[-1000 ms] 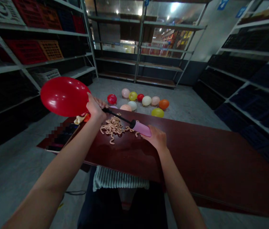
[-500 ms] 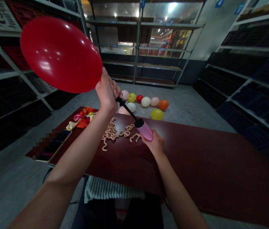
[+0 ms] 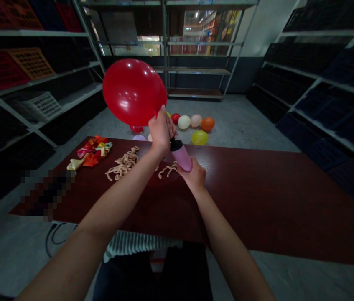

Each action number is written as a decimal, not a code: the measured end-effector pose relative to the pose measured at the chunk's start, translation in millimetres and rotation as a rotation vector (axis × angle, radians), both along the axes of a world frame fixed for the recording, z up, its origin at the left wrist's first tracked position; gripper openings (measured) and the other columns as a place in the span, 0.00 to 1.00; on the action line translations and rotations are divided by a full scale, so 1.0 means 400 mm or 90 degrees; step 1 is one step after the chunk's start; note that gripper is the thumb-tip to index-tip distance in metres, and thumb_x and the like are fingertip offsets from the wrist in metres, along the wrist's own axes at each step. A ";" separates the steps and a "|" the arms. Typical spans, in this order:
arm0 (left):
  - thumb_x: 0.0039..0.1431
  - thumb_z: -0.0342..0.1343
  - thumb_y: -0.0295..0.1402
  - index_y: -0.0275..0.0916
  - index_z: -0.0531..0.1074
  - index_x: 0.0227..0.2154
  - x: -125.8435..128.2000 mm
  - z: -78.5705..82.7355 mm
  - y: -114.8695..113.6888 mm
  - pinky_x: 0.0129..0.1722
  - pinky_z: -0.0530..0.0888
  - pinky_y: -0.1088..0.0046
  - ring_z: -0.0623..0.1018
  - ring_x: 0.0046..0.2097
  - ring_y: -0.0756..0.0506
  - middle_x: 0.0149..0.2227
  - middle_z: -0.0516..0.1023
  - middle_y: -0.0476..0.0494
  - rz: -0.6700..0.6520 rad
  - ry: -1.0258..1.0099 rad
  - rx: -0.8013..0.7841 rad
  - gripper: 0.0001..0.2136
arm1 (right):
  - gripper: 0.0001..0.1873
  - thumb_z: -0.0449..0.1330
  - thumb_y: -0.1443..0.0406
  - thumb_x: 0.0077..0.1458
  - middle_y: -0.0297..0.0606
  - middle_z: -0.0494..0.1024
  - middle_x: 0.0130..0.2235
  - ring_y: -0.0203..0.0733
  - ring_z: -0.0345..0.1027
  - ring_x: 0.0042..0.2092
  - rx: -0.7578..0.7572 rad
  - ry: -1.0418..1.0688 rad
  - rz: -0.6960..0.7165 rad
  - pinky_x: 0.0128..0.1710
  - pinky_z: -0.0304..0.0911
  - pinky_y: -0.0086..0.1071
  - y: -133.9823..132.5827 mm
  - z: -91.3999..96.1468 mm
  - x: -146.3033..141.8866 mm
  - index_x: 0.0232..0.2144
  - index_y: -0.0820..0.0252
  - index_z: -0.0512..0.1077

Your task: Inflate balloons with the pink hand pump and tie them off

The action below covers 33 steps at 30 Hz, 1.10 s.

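An inflated red balloon (image 3: 134,92) hangs out to the left of my left hand (image 3: 161,129), whose fingers are closed round its neck and the black end of a hand balloon pump. My right hand (image 3: 194,174) is wrapped round the pump's pink barrel (image 3: 181,155), low over the table. The black rod hardly shows between the barrel's black cap and my left hand. Beneath and left of my hands lie a heap of beige curly strands (image 3: 124,164) and a few loose ones (image 3: 168,168).
Limp coloured balloons (image 3: 92,154) lie at the left of the dark red table (image 3: 258,196). Something pixelated covers its near left corner. Inflated balloons, an orange one (image 3: 207,123) among them, rest on the floor beyond. Shelves with crates (image 3: 31,62) stand around.
My left hand has come down toward the right hand, pushing the pump's rod into the barrel. The red balloon has moved with it and appears smaller and farther off. The camera view has shifted.
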<state>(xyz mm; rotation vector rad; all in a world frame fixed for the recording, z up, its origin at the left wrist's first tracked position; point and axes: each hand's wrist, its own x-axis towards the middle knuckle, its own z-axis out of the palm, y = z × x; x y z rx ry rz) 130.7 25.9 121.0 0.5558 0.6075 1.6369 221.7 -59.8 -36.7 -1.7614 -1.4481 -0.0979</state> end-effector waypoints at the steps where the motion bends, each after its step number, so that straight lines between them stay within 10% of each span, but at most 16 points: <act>1: 0.65 0.60 0.43 0.40 0.56 0.20 -0.010 0.003 0.001 0.15 0.58 0.78 0.59 0.14 0.54 0.16 0.52 0.56 0.005 0.000 0.001 0.23 | 0.26 0.63 0.42 0.52 0.40 0.82 0.31 0.49 0.77 0.32 0.001 -0.004 0.005 0.29 0.56 0.32 0.001 0.001 -0.001 0.41 0.56 0.75; 26: 0.70 0.48 0.36 0.41 0.49 0.18 -0.517 0.020 -0.027 0.14 0.54 0.75 0.52 0.13 0.54 0.13 0.49 0.57 0.194 -0.082 -0.050 0.23 | 0.26 0.62 0.44 0.55 0.39 0.83 0.34 0.43 0.78 0.33 0.056 -0.286 0.186 0.33 0.62 0.32 -0.027 0.005 -0.039 0.43 0.58 0.76; 33: 0.71 0.49 0.39 0.42 0.49 0.20 -0.487 0.077 -0.022 0.15 0.54 0.73 0.51 0.14 0.53 0.14 0.48 0.56 0.236 -0.046 -0.001 0.23 | 0.27 0.62 0.43 0.55 0.43 0.84 0.34 0.45 0.78 0.32 0.084 -0.260 0.169 0.32 0.62 0.33 -0.019 -0.003 -0.038 0.43 0.60 0.77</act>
